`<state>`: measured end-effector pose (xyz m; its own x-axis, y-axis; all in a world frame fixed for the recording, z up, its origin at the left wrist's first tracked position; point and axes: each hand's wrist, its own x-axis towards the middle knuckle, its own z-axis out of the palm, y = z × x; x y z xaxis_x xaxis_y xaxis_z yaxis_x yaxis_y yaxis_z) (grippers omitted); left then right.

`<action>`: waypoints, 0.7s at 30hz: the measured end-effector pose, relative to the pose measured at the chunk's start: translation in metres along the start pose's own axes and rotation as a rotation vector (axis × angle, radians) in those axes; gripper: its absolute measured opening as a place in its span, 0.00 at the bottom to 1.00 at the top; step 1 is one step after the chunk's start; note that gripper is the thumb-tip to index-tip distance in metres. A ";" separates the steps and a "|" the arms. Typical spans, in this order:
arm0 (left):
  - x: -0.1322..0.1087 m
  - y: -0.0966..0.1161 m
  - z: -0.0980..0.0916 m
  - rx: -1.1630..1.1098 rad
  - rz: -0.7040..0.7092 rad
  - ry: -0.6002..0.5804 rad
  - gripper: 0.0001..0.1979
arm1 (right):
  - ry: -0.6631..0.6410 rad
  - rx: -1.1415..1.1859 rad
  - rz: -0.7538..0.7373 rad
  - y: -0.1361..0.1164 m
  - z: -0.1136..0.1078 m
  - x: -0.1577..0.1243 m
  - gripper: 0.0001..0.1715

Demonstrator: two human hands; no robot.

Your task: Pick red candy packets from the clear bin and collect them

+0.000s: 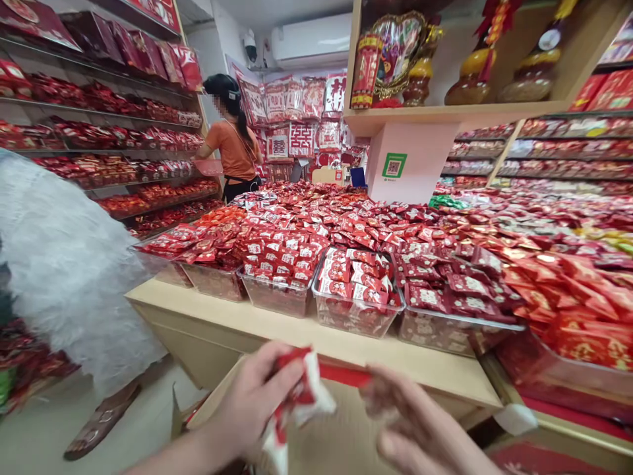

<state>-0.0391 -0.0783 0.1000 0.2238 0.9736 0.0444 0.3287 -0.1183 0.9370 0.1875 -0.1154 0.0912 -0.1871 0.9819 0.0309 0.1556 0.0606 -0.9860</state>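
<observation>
My left hand (257, 396) grips red and white candy packets (309, 389) at the bottom centre, above an open cardboard box (341, 432). To its right, my right hand (413, 422) is blurred, its fingers apart and nothing in it. Just beyond both hands, a clear bin (356, 316) of red and white packets stands at the counter's front edge. Dark red packets (465, 287) fill the bin to its right, and another bin of red packets (279, 257) is on its left.
The pale counter edge (208, 316) runs across in front. A person in orange (230, 148) stands at the back left by stocked shelves (99, 109). Someone in a white fluffy skirt (69, 264) is close on the left. A wooden display shelf (459, 115) overhangs the back right.
</observation>
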 end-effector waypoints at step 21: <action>0.095 -0.054 0.085 -0.330 0.108 -0.307 0.17 | 0.233 0.655 -0.082 0.048 0.016 0.107 0.06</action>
<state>0.0424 0.0037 0.0244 0.5181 0.8506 0.0899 -0.0096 -0.0993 0.9950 0.1592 -0.0103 0.0442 0.0509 0.9961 0.0719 -0.4809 0.0875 -0.8724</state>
